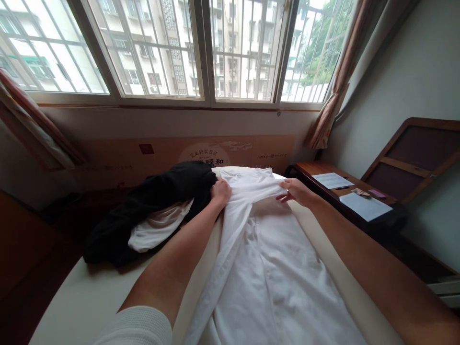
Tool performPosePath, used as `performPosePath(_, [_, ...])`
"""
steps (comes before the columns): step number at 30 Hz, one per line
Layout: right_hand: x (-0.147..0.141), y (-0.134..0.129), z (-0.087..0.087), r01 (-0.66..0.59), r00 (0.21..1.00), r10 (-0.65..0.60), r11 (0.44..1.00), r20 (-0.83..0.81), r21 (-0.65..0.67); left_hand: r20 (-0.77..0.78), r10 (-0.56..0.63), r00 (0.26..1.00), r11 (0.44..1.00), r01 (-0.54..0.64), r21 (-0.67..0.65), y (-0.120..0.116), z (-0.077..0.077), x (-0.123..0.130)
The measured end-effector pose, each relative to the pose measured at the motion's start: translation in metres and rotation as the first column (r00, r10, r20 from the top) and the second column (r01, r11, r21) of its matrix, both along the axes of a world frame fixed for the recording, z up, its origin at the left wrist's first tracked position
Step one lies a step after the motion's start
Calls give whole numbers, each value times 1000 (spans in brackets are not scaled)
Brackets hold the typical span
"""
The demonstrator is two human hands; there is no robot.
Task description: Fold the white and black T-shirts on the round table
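Observation:
A long white garment (276, 258) lies spread on the pale round-edged table, creased, with a seam down its middle; its exact kind is unclear. My left hand (221, 191) is closed on its far left edge. At the far right corner my right hand (297, 191) pinches the cloth between thumb and fingers, the other fingers hanging a little apart below. Between the hands the upper cloth is pulled across, and a folded strip runs diagonally towards me. Close beside my left hand is a heap of black clothing (158, 196) with a white cloth (161, 227) showing in it.
The table (72, 306) has a curved left edge. To the right stands a low wooden table (305, 168) with papers (364, 206) and small items. Behind it leans a framed brown panel (420, 153). A printed cardboard piece (233, 148) stands under the barred window (244, 52).

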State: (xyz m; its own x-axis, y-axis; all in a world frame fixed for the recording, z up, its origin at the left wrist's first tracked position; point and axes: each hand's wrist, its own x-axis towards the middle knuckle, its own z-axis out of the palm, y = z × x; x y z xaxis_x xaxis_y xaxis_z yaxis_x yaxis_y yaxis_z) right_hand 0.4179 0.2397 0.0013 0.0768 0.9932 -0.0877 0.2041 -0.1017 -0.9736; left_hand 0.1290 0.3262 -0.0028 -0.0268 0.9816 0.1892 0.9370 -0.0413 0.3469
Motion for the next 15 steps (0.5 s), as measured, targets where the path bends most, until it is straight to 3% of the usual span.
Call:
performPosePath(5, [0,-12,-9,86,990,-64,982,125,-171,-24,21,1000,1000,-21,-16,-3,4,2])
performPosePath(9, [-4,-18,-14,108,985,-84,981,152,-162,-58,-24,998,999,21,-42,-18,14,2])
performPosePath(12, [-6,-18,-16,136,976,-110,981,188,-135,-181,-96,979,995,89,-44,-50,23,-8])
performPosePath(15, [-6,-17,-20,161,963,-130,980,237,-118,-337,-161,928,986,137,-95,-105,37,-31])
